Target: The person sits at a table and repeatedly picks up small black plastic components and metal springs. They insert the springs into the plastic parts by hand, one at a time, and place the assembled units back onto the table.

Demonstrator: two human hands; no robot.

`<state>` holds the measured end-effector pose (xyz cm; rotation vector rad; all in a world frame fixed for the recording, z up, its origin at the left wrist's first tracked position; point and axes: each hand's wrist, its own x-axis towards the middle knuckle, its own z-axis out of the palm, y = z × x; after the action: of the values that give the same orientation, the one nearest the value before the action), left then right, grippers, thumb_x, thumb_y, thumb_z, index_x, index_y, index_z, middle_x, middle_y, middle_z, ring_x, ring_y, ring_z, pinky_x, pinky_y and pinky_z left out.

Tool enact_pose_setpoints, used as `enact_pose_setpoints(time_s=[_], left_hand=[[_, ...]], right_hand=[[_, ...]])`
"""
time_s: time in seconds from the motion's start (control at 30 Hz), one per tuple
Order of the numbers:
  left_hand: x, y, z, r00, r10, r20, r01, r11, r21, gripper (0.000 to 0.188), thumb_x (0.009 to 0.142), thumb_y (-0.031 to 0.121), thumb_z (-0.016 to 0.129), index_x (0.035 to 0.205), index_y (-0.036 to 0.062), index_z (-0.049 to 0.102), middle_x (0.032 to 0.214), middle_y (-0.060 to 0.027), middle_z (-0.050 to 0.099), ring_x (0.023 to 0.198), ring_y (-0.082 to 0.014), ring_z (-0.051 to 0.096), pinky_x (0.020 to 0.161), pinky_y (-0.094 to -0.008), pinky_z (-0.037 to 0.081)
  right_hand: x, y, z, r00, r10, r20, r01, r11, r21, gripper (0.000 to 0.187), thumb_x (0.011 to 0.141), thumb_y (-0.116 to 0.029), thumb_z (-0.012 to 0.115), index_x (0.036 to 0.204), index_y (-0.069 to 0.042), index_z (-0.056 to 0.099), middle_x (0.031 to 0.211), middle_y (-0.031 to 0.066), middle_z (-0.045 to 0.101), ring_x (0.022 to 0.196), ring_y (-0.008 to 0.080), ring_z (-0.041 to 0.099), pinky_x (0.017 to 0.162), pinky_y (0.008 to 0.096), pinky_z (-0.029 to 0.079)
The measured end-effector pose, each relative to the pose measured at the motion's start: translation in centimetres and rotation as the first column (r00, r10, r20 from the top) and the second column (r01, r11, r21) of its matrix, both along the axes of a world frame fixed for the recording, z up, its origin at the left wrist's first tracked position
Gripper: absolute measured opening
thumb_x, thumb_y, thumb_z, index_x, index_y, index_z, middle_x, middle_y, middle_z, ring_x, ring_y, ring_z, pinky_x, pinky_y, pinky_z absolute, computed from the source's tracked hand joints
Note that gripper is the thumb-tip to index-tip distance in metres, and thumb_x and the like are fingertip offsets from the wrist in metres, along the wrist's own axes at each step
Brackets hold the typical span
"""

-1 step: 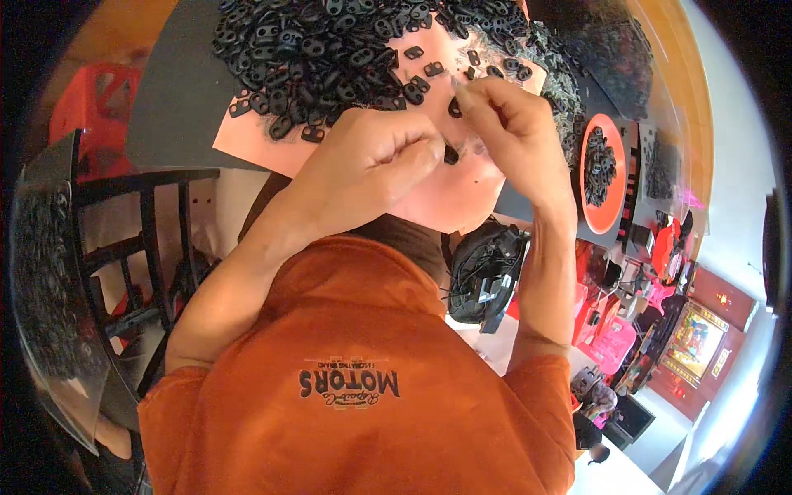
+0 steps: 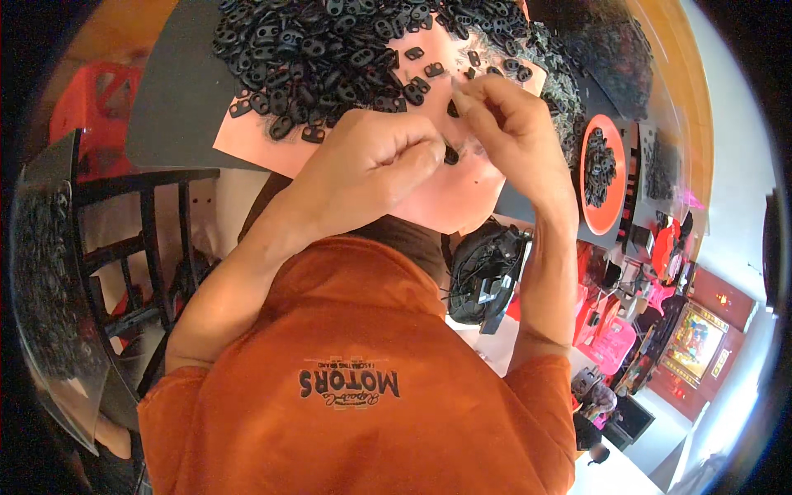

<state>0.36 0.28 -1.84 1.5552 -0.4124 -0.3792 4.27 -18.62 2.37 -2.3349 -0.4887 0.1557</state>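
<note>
My left hand is closed, with a black cord lock piece showing at its fingertips. To its right, my right hand has thumb and forefinger pinched together; what lies between them is too small to make out. Another black piece shows beside the right thumb, and I cannot tell whether it is gripped. Both hands are over a pinkish-orange sheet. Beyond them a large heap of black two-hole cord locks covers its far left, with several loose ones nearer the right hand.
A tangle of small silvery parts lies at the sheet's right edge. Farther right stands an orange-red oval dish of black pieces. A dark board extends left, near a red stool and a black metal frame.
The black piece by my right thumb sits very slightly differently, as the right fingers have shifted a little. My left hand keeps its place.
</note>
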Motion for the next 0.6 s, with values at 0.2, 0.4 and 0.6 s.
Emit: enact_pose_setpoints(time_s=[0.2,0.4,0.6], left_hand=[[0.0,0.0,-0.3,1.000,-0.006,0.021,0.005,1.000,0.024,0.020,0.089,0.015,0.051,0.079,-0.0001,0.058,0.065,0.0012,0.050,0.059,-0.0056,0.045,0.052,-0.0234,0.039],[0.0,0.0,-0.2,1.000,-0.007,0.001,0.007,1.000,0.027,0.020,0.089,0.016,0.051,0.079,-0.0002,0.058,0.064,0.0016,0.050,0.058,-0.0057,0.046,0.052,-0.0226,0.039],[0.0,-0.1,-0.4,1.000,0.016,-0.013,-0.017,0.999,-0.050,0.020,0.089,0.017,0.052,0.080,0.0008,0.059,0.064,0.0022,0.050,0.058,-0.0050,0.047,0.052,-0.0213,0.039]], right_hand=[[2.8,0.7,-0.7,0.848,0.320,0.423,-0.113,0.888,-0.447,0.011,0.081,-0.013,0.056,0.088,-0.004,0.057,0.084,0.0124,0.058,0.070,0.0314,0.061,0.057,0.0395,0.049],[3.3,1.9,-0.4,0.821,0.424,0.383,-0.101,0.767,-0.634,0.010,0.080,-0.013,0.054,0.084,-0.004,0.056,0.083,0.0124,0.057,0.073,0.0322,0.062,0.059,0.0412,0.051],[3.7,1.0,-1.1,0.821,0.353,0.448,-0.127,0.879,-0.460,0.009,0.079,-0.009,0.059,0.085,-0.003,0.055,0.075,0.0099,0.053,0.064,0.0284,0.057,0.052,0.0368,0.043]])
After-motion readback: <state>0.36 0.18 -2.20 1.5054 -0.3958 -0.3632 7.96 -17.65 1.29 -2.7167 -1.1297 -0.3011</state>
